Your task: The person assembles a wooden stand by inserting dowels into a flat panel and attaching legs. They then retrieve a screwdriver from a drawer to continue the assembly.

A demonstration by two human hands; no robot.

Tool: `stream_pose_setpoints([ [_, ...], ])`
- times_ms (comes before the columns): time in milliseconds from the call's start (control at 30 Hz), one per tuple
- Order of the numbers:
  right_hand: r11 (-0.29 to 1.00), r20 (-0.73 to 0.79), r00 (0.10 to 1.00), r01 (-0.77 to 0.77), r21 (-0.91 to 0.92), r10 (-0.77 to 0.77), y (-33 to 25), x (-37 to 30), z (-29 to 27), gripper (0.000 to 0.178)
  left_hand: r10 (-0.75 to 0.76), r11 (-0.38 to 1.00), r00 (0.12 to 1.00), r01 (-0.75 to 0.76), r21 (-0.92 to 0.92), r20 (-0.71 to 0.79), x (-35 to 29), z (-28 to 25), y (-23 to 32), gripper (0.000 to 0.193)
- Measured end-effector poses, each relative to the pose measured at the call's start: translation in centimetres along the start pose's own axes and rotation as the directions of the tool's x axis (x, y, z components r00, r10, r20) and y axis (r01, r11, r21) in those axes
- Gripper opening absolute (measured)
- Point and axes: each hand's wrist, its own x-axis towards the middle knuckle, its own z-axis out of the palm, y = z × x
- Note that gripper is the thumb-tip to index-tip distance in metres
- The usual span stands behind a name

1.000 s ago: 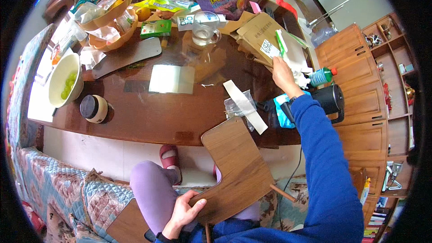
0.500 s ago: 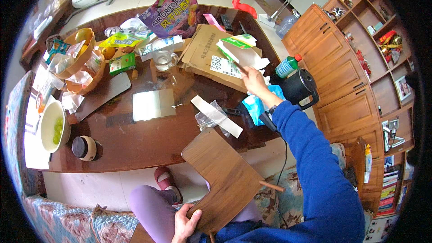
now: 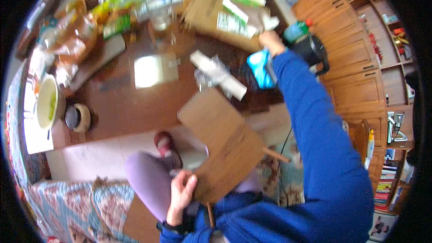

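A brown wooden board (image 3: 225,148) with a cut-out corner and round pegs lies tilted across my lap. My left hand (image 3: 182,193) is closed at its near left edge, thumb against the board; its other fingers are partly hidden. Out over the table reaches my right hand (image 3: 272,43), fingers curled in at the right end of a flat cardboard box (image 3: 202,11). Motion blur hides what these fingers hold. Crumpled white paper (image 3: 270,23) touches that spot, and a blue packet (image 3: 261,69) lies just below the wrist.
A black kettle (image 3: 310,49) and a green bottle (image 3: 295,31) stand right of my hand. A white strip (image 3: 220,75) lies on clear wrapping mid-table. At left are a bowl of green fruit (image 3: 47,103), a dark-lidded jar (image 3: 80,118) and fruit baskets (image 3: 85,36).
My right hand has moved right and away from me, from above the box to its right end. The left hand and board have shifted slightly. The view has swung and blurred.
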Motion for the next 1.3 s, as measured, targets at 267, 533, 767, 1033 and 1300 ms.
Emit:
stream_pose_setpoints([
  [267, 0.99, 0.023, 0.992, 0.124, 0.07, -0.126, 1.2, 2.5, 0.0, 0.057, -0.033, 0.999, 0.999, 0.034, -0.036, 0.013, 0.4, 0.2, -0.1, 0.024],
  [533, 0.974, -0.023, 0.996, 0.087, 0.208, -0.084, 1.8, 2.6, 0.3, 0.058, -0.047, 0.996, 0.999, 0.048, -0.072, 0.011, 0.5, 0.2, 0.1, 0.03],
  [767, 0.953, 0.047, 0.998, -0.042, 0.3, 0.029, 2.1, 2.4, 0.1, 0.06, -0.056, 0.996, 0.998, 0.056, -0.067, 0.003, 0.6, 0.3, 0.5, 0.03],
  [1033, 0.967, -0.071, 0.997, 0.024, 0.253, -0.006, 1.2, 0.0, -1.1, 0.052, -0.029, 0.999, 1.0, 0.029, -0.015, 0.0, 0.6, 0.3, 0.4, 0.024],
  [1300, 0.847, -0.387, 0.868, 0.439, 0.302, -0.312, 1.2, -7.9, -4.4, 0.043, -0.13, 0.979, 0.989, 0.14, -0.147, 0.076, 0.4, 0.3, -0.7, 0.024],
])
